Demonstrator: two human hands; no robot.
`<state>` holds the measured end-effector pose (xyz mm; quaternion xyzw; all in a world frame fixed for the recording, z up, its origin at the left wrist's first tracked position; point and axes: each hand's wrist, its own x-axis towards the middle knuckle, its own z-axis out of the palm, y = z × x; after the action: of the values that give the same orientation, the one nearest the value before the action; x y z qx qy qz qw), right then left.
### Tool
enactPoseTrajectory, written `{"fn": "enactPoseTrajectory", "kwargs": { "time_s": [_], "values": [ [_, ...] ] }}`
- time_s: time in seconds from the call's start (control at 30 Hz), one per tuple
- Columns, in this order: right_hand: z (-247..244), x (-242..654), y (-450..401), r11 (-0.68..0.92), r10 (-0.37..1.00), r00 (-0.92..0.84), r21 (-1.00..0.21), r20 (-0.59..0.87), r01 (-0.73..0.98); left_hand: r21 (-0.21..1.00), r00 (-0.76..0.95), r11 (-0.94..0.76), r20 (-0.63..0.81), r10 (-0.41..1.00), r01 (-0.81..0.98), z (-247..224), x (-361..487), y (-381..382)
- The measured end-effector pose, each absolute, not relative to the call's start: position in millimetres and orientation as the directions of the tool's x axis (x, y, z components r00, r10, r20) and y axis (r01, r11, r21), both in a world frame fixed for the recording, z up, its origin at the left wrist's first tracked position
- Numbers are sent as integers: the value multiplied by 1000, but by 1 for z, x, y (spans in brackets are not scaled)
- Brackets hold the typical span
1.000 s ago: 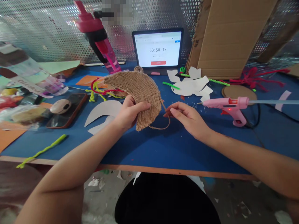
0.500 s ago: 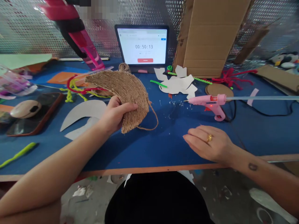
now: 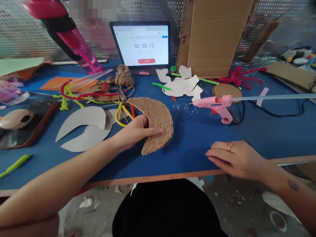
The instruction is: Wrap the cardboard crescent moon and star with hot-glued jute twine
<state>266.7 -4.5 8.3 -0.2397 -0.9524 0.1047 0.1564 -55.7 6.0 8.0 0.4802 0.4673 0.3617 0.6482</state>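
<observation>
A curved piece covered in rows of brown twine (image 3: pixel 161 115) is in my left hand (image 3: pixel 138 131), its thumb on top and the fingers partly hidden beneath. My right hand (image 3: pixel 233 158) rests near the table's front edge, fingers bent together; whether something small is between them cannot be made out. Beyond it lies a pink glue gun (image 3: pixel 219 104) with a long glue stick in its back and a small red light. Yellow-handled scissors (image 3: pixel 120 115) lie just left of the twine piece, and a ball of twine (image 3: pixel 124 77) sits behind them.
White paper crescents (image 3: pixel 82 121), a phone (image 3: pixel 37 131) with a mouse on it, and pipe cleaners (image 3: pixel 74 95) are at the left. A tablet (image 3: pixel 143 46), pink bottle (image 3: pixel 81 49), white cutouts (image 3: pixel 181 86) and cardboard box (image 3: pixel 212 36) stand or lie behind. A cardboard disc (image 3: pixel 225 92) is near the glue gun.
My left hand has moved right and nearer me with the twine piece, uncovering the scissors and twine ball. My right hand is slightly lower and further right. The view has shifted a little.
</observation>
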Motion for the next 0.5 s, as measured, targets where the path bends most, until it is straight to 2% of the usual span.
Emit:
{"fn": "enactPoseTrajectory", "kwargs": {
  "time_s": [0.13, 0.2, 0.27, 0.37, 0.43, 0.5],
  "values": [
    [17, 294, -6, 654, 677, -719, -577, 157, 490, 968, 257, 252, -242, 936, -7, 9, -55, 11],
    [20, 307, -5, 552, 771, -622, -629, 136, 547, 972, 229, 235, -231, 946, 12, 9, -56, 15],
    [22, 317, -4, 509, 818, -556, -632, 146, 584, 971, 213, 224, -236, 948, 79, 8, -60, 21],
    [21, 329, 0, 399, 895, -423, -673, 140, 623, 942, 122, 119, -164, 979, 314, 8, -72, 28],
    [18, 335, 4, 233, 968, -228, -723, 107, 650, 843, 49, -31, 6, 999, 536, 12, -82, 26],
    [15, 340, 13, 111, 991, -24, -726, 129, 678, 608, 46, -186, 238, 970, 772, 20, -88, 17]
  ]
}}
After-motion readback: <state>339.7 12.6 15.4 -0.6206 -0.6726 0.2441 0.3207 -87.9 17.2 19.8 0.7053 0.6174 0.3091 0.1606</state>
